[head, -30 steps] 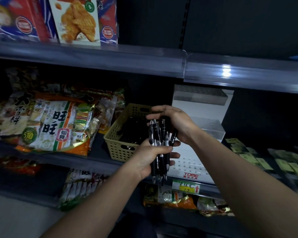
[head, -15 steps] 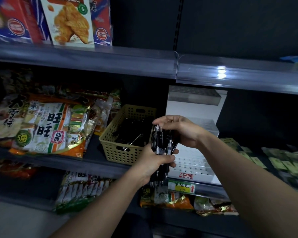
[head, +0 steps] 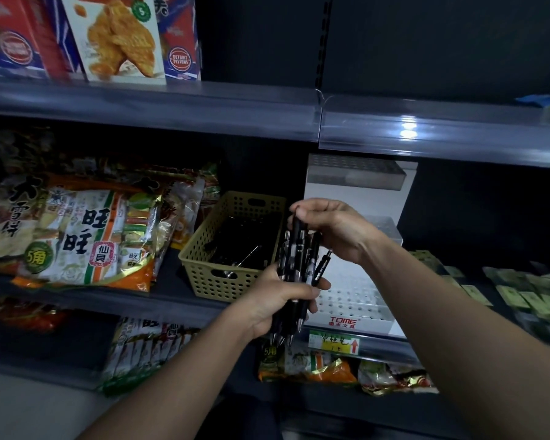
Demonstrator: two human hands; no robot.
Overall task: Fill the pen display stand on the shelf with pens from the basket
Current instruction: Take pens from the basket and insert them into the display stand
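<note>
Here's the dark grey metal shelf (head: 159, 106), long flat boards fronted by glossy clear plastic rails, filling the whole frame. On the middle board at the left lies a heap of crinkly, shiny foil snack bags (head: 86, 242), too overlapped to count. Up top stand stiff printed cardboard boxes (head: 121, 36), at least three. To the right, on that middle board, sits the white plastic pen display stand (head: 359, 192), boxy and stepped, with three perforated tiers dotted with small round holes, and no pen can be seen in any hole. Just beside it on the left is one tan plastic basket (head: 223, 281), rectangular, its walls a grid of holes, with more dark pens lying loose inside. In front of both, between basket and stand, come the two bare hands. The left hand (head: 277, 300) is wrapped tight round the lower half of a bundle of slim black pens (head: 294, 258), tips pointing down; several, the exact count is hard to tell. The right hand (head: 334, 227) is curled over the upper ends, fingertips pinching at the top of the bundle. One pen fans out to the right. Below the stand, one small yellow paper price label (head: 334, 342) sits in the rail.
</note>
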